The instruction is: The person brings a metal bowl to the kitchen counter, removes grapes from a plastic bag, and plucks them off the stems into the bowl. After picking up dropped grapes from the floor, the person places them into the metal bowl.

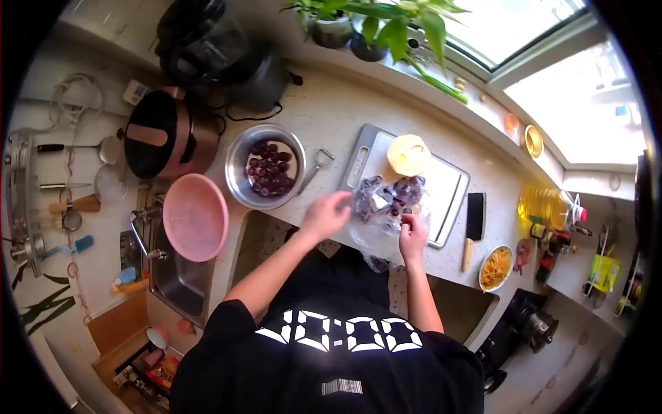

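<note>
A clear plastic bag [376, 231] with dark grapes [410, 190] in it lies over the near edge of the cutting board [447, 200]. My right hand [412, 239] is closed on the bag's near right side, fingertips pinched together. Just left of the bag, my left hand [327, 215] has its fingers partly stretched and apart, with no object visible in them. A pale yellow, round peeled fruit [408, 154] sits on the board behind the bag. To the left, a steel bowl [238, 190] holds more dark grapes [270, 168], and a peeler [317, 168] lies beside it.
A cleaver [475, 217] lies right of the board, near a bowl of yellow shreds [496, 268]. Further right stands an oil bottle [545, 207]. At left, a pink basin [195, 217] rests over the sink [179, 283], near a rice cooker [155, 134] and a blender [207, 48].
</note>
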The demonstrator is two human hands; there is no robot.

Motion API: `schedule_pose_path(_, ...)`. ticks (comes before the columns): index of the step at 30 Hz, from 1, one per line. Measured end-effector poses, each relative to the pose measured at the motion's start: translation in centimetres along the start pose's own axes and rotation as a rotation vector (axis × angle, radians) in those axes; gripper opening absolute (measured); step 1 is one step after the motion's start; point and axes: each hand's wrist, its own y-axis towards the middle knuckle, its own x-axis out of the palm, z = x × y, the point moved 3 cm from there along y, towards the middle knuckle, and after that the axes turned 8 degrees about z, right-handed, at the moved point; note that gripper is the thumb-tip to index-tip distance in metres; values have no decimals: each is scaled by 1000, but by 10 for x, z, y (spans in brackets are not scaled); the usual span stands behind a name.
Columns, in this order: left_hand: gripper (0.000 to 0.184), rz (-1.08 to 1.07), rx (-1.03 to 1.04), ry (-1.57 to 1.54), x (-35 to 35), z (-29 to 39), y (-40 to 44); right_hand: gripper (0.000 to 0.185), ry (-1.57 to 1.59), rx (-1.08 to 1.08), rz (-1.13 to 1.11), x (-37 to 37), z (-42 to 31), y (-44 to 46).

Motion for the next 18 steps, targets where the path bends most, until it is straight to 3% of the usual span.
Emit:
schedule_pose_path(2,47,41,374,145,45,24,-2,22,-91,31,-109,-4,10,2)
schedule_pose_path(5,55,74,447,355,72,68,-4,22,-72,-189,-1,-4,9,18)
schedule_pose_path(9,59,120,380,436,107,33,23,49,-203,-104,6,-9,2,41)
schedule_pose_path(10,53,119,303,268,103,29,29,59,-342,-202,48,-16,-6,50)
schedule_pose_path(14,45,149,205,66,60,11,56,58,-429,-175,61,-29,-11,65)
schedule_pose_path(18,40,196,141,-45,-3,38,74,55,-417,-156,106,-36,-27,63)
